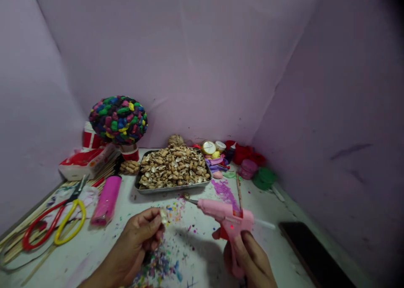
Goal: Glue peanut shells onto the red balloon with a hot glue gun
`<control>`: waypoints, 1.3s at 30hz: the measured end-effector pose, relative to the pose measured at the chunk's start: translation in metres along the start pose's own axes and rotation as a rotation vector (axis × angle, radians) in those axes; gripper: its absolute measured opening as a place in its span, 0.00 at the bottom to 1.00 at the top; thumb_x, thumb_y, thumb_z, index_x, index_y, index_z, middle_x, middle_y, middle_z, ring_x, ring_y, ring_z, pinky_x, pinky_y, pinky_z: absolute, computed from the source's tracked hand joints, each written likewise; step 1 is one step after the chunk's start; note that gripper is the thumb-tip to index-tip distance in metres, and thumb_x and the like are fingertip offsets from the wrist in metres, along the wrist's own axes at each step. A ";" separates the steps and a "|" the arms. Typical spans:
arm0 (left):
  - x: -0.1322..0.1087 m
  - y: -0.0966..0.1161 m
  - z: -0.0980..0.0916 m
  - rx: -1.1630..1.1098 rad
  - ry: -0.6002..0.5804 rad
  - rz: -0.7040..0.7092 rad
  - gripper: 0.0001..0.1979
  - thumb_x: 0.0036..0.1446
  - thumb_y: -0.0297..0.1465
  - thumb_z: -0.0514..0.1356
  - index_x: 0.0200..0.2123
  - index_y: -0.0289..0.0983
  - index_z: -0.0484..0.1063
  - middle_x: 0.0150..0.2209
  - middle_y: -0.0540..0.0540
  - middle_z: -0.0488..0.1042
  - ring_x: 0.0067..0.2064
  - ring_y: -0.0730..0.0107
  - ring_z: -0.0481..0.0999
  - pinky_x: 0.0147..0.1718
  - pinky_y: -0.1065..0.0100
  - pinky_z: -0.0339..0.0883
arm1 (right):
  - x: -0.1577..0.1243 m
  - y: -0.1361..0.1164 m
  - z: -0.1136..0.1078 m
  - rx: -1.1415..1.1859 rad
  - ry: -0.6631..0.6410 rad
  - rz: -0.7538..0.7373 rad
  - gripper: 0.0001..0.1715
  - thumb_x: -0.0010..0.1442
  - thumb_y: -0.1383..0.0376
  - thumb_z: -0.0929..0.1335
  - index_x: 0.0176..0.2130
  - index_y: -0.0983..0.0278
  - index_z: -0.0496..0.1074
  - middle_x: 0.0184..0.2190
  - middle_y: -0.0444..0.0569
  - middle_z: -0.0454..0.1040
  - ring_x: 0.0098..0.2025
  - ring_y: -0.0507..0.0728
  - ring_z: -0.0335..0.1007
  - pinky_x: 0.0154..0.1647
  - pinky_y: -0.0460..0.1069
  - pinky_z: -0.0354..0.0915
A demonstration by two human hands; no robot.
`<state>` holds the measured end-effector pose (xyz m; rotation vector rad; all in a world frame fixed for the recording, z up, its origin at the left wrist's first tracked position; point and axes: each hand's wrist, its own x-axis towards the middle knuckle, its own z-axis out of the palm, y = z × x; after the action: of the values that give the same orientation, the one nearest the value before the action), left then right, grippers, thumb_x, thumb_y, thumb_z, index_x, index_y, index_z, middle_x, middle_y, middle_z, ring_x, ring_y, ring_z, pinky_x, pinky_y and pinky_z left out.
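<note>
Between thumb and fingertips, my left hand [140, 239] pinches a pale peanut shell piece [163, 215] over the paint-spattered table. My right hand [249, 258] is wrapped round the handle of a pink hot glue gun [221, 210], whose red light is lit. The gun's nozzle points left, and a clear glue stick [264, 224] pokes out of its back. Behind both hands lies a metal tray [173, 188] heaped with peanut shells [175, 166]. The nozzle tip and the held shell are apart.
At left lie scissors [67, 210], a pink roll [107, 199] and thin sticks [19, 227]. A colourful ball [119, 119] stands on a red cup [131, 153] behind them. Paint pots [248, 169] stand at back right; a dark phone [311, 248] lies at the right.
</note>
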<state>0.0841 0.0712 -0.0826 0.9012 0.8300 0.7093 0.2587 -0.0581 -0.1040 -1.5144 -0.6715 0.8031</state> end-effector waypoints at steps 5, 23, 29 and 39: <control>0.001 -0.001 -0.001 -0.024 0.007 -0.020 0.16 0.36 0.38 0.70 0.23 0.34 0.68 0.18 0.53 0.64 0.19 0.81 0.57 0.15 0.79 0.50 | 0.038 -0.008 -0.032 -0.195 0.216 0.074 0.21 0.48 0.53 0.66 0.39 0.63 0.64 0.18 0.38 0.64 0.18 0.51 0.59 0.19 0.46 0.59; -0.001 -0.001 0.000 -0.010 -0.017 0.002 0.15 0.39 0.36 0.68 0.24 0.34 0.66 0.18 0.53 0.64 0.19 0.81 0.58 0.16 0.78 0.48 | 0.050 -0.032 -0.047 -0.852 0.133 -0.063 0.34 0.50 0.49 0.61 0.49 0.68 0.67 0.47 0.61 0.68 0.47 0.69 0.64 0.45 0.60 0.58; -0.004 0.002 0.000 -0.017 -0.058 0.039 0.14 0.39 0.37 0.67 0.23 0.34 0.66 0.17 0.54 0.63 0.18 0.81 0.58 0.16 0.77 0.48 | -0.007 -0.021 0.018 0.050 -0.564 0.398 0.31 0.42 0.48 0.71 0.41 0.64 0.71 0.37 0.51 0.74 0.39 0.57 0.70 0.38 0.49 0.63; -0.021 0.009 0.009 -0.063 -0.059 0.075 0.16 0.38 0.38 0.67 0.24 0.34 0.66 0.16 0.54 0.64 0.17 0.81 0.57 0.15 0.78 0.47 | -0.009 0.016 0.073 0.304 -1.048 0.543 0.39 0.43 0.36 0.63 0.25 0.70 0.75 0.18 0.48 0.73 0.30 0.56 0.73 0.38 0.48 0.61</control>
<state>0.0800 0.0552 -0.0646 0.8959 0.7206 0.7662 0.1943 -0.0241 -0.1204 -0.9122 -0.8246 2.0708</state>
